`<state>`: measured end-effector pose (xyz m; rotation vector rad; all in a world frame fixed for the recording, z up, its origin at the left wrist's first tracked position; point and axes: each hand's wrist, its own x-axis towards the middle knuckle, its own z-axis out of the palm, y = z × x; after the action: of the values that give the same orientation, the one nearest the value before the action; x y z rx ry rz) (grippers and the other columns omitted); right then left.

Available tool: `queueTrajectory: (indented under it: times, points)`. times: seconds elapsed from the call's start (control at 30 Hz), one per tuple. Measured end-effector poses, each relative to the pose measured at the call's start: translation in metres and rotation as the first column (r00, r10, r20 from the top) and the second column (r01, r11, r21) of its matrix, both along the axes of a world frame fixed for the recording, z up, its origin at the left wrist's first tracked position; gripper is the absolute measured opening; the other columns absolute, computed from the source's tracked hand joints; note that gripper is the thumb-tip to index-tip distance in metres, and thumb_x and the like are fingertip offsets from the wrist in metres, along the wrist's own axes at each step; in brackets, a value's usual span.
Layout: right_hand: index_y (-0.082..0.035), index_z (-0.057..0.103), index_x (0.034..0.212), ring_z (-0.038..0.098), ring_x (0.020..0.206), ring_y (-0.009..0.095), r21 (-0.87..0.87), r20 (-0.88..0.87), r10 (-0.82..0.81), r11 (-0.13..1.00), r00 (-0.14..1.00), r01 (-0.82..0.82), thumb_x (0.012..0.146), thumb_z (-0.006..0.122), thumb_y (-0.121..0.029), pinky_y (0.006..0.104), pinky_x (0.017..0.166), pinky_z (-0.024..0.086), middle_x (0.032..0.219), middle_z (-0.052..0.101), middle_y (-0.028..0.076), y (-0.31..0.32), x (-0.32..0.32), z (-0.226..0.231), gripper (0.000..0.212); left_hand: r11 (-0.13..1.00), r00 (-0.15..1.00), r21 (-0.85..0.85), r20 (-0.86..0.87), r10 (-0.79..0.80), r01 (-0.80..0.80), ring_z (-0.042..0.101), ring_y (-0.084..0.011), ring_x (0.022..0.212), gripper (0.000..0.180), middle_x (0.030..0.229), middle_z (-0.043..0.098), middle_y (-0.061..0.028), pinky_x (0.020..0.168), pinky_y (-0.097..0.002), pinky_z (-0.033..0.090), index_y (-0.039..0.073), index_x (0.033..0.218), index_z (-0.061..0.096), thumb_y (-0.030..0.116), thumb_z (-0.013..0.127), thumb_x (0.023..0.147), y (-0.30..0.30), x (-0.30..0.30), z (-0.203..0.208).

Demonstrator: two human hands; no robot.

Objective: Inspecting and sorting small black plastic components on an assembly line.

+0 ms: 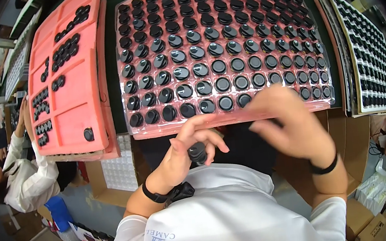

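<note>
Black and round, a small part (197, 152) sits in the left hand (175, 164), above the white shirt (225, 214); that grip is loosely curled about it. The right hand (295, 117) blurs over the near edge of a pink-and-clear tray (155, 133), and I cannot tell whether its grip pinches anything. Rows of black pieces (190, 22) fill this tray. Left lies a pink foam tray (74, 109); right, a white tray (377, 109); far left, a co-worker (31, 185).

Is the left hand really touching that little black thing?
Touching: the head view shows the black piece held within the curled left hand.
</note>
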<state>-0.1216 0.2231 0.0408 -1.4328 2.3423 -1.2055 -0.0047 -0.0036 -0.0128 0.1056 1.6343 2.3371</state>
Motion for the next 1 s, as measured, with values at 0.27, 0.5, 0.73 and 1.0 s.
queueTrajectory:
  times: [0.27, 0.5, 0.73, 1.0]
  points:
    - [-0.005, 0.062, 0.098, 0.056, 0.086, 0.026, -0.204, 0.183, 0.143, 0.973, 0.973, -0.105, 0.071, 0.072, -0.007, 0.0368, 0.077, 0.044, 0.093, 0.060, 0.008, -0.062, 0.046, -0.025, 0.029, 0.986, 0.998, -0.161, -0.052, 0.030, -0.038, 0.052, -0.0116, 0.077, 0.090, 0.104, 0.055, -0.0107, 0.066, -0.0254, 0.044, -0.001, 0.135, 0.030, 0.073, 0.020, 0.085, 0.006, 0.003, 0.007]
    - [-0.002, 0.061, 0.101, 0.053, 0.081, 0.020, -0.237, 0.562, 0.150, 0.971, 0.814, -0.015, 0.074, 0.070, -0.005, 0.0305, 0.073, 0.044, 0.091, 0.056, 0.006, -0.052, 0.036, -0.030, 0.028, 0.987, 0.999, -0.157, -0.020, 0.028, -0.031, 0.052, -0.0112, 0.074, 0.087, 0.095, 0.056, -0.0088, 0.066, -0.0244, 0.043, -0.001, 0.133, 0.033, 0.071, 0.023, 0.087, 0.001, 0.007, 0.003]
    - [-0.003, 0.061, 0.100, 0.052, 0.078, 0.023, -0.105, 0.246, -0.293, 0.939, 0.924, 0.326, 0.075, 0.069, -0.003, 0.0310, 0.072, 0.044, 0.089, 0.056, 0.007, -0.056, -0.006, -0.037, 0.026, 0.994, 0.999, -0.101, -0.037, -0.034, 0.031, 0.049, -0.0107, 0.058, 0.079, 0.067, 0.052, -0.0045, 0.062, -0.0242, 0.042, -0.004, 0.121, 0.048, 0.066, 0.028, 0.090, -0.015, 0.010, -0.001]
    - [-0.003, 0.059, 0.097, 0.053, 0.080, 0.030, 0.069, -0.353, -0.435, 0.871, 0.828, 0.487, 0.075, 0.066, -0.002, 0.0380, 0.072, 0.044, 0.091, 0.056, 0.011, -0.075, -0.028, -0.048, 0.023, 0.990, 0.996, -0.121, -0.047, 0.071, -0.076, 0.051, -0.0114, 0.061, 0.076, 0.071, 0.055, -0.0069, 0.058, -0.0243, 0.042, -0.004, 0.112, 0.054, 0.066, 0.033, 0.090, -0.021, 0.017, 0.001]
